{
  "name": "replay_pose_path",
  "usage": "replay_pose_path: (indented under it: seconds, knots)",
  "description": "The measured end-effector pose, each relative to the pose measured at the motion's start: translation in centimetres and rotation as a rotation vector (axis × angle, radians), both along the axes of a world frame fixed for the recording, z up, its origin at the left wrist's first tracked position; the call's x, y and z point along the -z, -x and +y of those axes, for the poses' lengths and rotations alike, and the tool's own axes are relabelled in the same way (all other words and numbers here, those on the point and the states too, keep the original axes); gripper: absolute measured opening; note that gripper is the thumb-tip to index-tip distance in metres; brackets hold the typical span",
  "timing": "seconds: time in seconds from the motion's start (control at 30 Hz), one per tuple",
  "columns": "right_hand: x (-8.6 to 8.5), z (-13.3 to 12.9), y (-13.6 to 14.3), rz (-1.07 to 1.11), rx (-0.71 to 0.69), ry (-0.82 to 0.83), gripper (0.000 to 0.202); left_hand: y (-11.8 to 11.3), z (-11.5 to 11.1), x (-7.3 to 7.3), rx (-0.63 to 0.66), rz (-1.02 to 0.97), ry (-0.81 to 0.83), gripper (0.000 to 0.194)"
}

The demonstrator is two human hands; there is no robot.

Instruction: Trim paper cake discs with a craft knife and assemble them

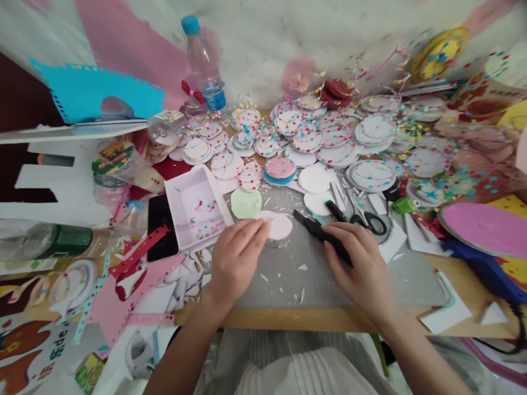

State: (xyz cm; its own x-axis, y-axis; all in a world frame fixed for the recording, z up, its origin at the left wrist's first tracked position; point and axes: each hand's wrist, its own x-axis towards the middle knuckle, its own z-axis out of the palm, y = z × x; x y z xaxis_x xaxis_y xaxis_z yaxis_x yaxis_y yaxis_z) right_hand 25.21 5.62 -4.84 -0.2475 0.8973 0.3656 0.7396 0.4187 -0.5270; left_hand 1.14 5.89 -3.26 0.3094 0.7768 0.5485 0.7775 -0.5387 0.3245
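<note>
As the left hand (234,257) holds it, a white disc (280,226) extends rightward.

A head-worn camera looks forward and down, close above left hand (237,258), right hand (357,262) and worktop (296,319).

White disc (280,225) matt paper; cutter (316,230) probably plastic; bottle (206,66) glossy plastic; table edge (304,319) smooth wood

Upright blue-capped bottle (206,68), flat black phone (158,210), small green packet (89,372)
</note>
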Motion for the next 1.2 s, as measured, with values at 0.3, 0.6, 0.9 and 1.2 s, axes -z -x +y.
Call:
replay_pose_path:
  seconds: [0.3, 0.6, 0.9, 1.2]
  knots:
    - [0.2, -1.5, 1.6, 0.026, -0.397, 0.105, 0.053, 0.7, -3.2, 1.9, 0.168, 0.238, 0.091, 0.03]
    - [1.4, -2.6, 2.9, -0.132, -0.423, 0.152, 0.05, 1.2, -5.2, 2.4, 0.139, 0.242, 0.335, 0.047]
    - [1.2, -2.5, 3.1, -0.113, -0.397, 0.178, 0.044, -1.3, -4.0, 2.8, -0.131, 0.109, 0.324, 0.046]
    - [1.6, -1.6, 0.2, -0.312, 0.123, -0.02, 0.035, -0.2, -3.3, 3.4, -0.041, 0.009, 0.371, 0.034]
